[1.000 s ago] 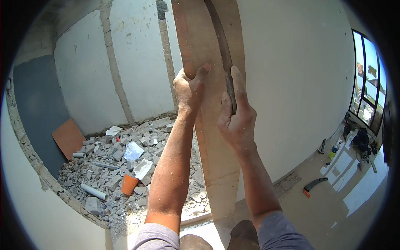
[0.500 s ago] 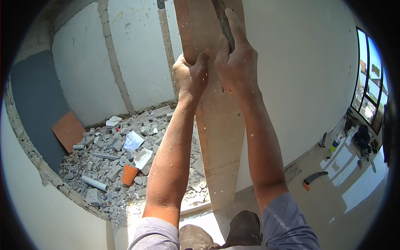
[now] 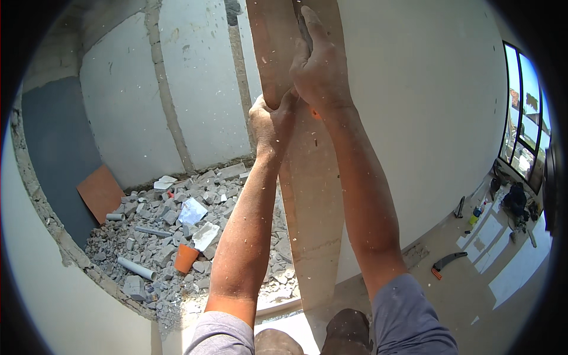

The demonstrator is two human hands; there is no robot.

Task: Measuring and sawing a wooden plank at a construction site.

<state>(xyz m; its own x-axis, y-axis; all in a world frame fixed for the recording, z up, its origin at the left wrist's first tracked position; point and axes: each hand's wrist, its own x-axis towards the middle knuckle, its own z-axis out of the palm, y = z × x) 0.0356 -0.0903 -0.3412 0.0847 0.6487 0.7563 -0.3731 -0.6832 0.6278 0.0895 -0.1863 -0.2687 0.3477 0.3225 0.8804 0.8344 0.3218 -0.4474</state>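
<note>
A tall brown board (image 3: 316, 236) stands upright in front of me, running from the floor past the top of the view. My left hand (image 3: 272, 121) is closed around its left edge, thumb on the near face. Just above and to the right, my right hand (image 3: 322, 74) is closed on what looks like a hand saw (image 3: 315, 113). Its orange handle end shows below the fist, and a narrow dark strip, apparently the blade, runs up beside the extended index finger. Most of this tool is hidden. Pale chips float around both hands.
Grey rubble (image 3: 160, 236) lies at left, with an orange pot (image 3: 186, 258), a pale pipe (image 3: 136, 268) and a leaning brown panel (image 3: 102, 195). A curved pruning saw (image 3: 448, 262) lies on the floor at right. Further off are a bottle (image 3: 475, 215) and a dark heap (image 3: 516, 198) under the window.
My right hand has shifted up and left along the board, and more of the orange handle end shows. My left hand keeps its hold, appearing slightly lower. The view has tilted a little.
</note>
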